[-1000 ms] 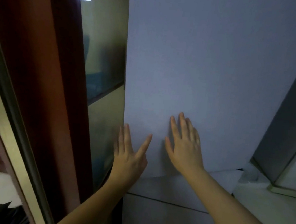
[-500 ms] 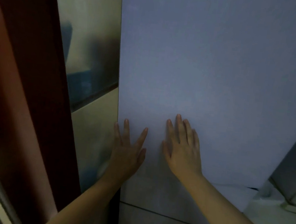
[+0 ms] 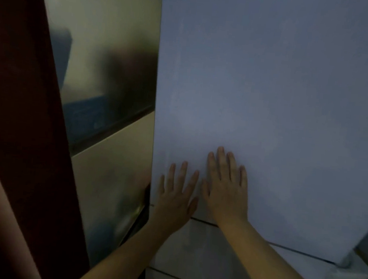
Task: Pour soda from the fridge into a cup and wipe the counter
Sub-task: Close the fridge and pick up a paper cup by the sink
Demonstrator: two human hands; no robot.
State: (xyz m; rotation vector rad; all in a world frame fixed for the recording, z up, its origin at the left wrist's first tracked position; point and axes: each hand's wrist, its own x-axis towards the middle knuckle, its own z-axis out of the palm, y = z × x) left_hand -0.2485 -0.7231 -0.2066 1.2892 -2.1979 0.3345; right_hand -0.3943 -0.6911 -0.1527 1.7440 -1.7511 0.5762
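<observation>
- Dim light is falling on a pale fridge door (image 3: 273, 91) beside a glossy panel (image 3: 109, 64).
- Left hand (image 3: 174, 197) and right hand (image 3: 225, 188) are lying flat, fingers straight, holding nothing, low on the door.
- Left hand is sitting nearer the door's left edge, probably the opening side.
- Soda is presumably lying inside, unseen.

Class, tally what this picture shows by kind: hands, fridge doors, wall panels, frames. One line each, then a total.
Hands: 2, left hand, right hand
White fridge door: 1
Glossy wall panel: 1
Dark red frame: 1
Total: 5
</observation>
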